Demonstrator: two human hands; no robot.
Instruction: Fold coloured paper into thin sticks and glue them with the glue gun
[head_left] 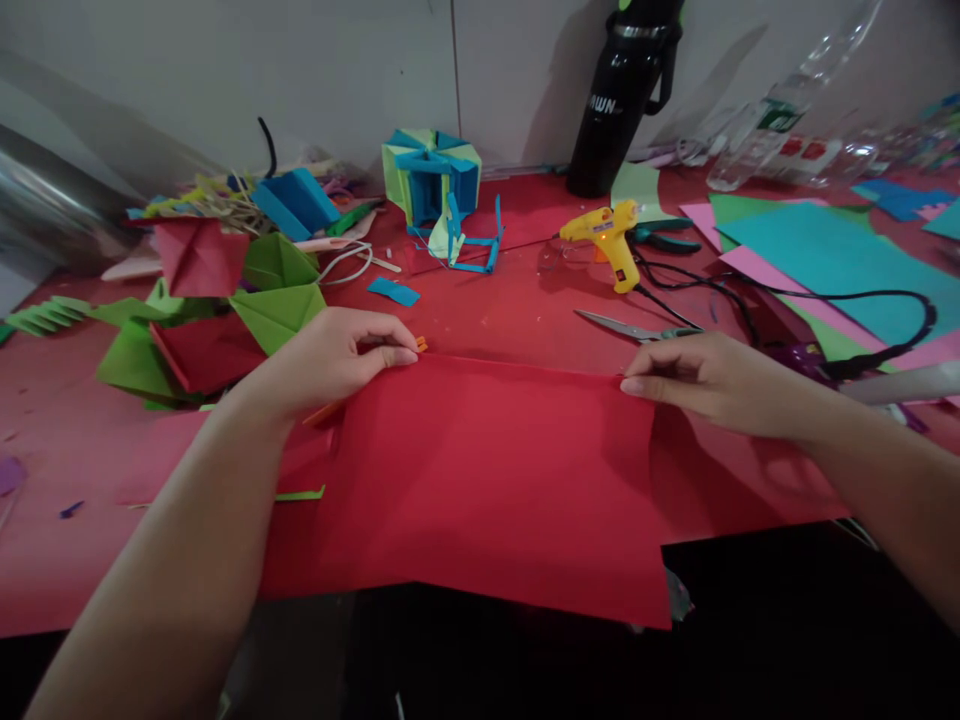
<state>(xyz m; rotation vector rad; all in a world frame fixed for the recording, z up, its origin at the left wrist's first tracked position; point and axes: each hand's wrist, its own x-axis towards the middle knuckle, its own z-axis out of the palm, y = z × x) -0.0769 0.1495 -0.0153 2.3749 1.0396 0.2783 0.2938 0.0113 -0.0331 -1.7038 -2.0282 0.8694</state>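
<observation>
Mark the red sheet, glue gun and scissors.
Red sheet (495, 470), head view: middle of its face.
Glue gun (613, 236), head view: yellow body.
Scissors (628, 329), head view: blades.

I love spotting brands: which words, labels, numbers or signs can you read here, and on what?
"AWN", white on the black bottle; anything before it is unclear.
Yellow glue gun: markings too small to read.
Green label on a clear bottle: too blurred.
Label with red marks: too blurred.
</observation>
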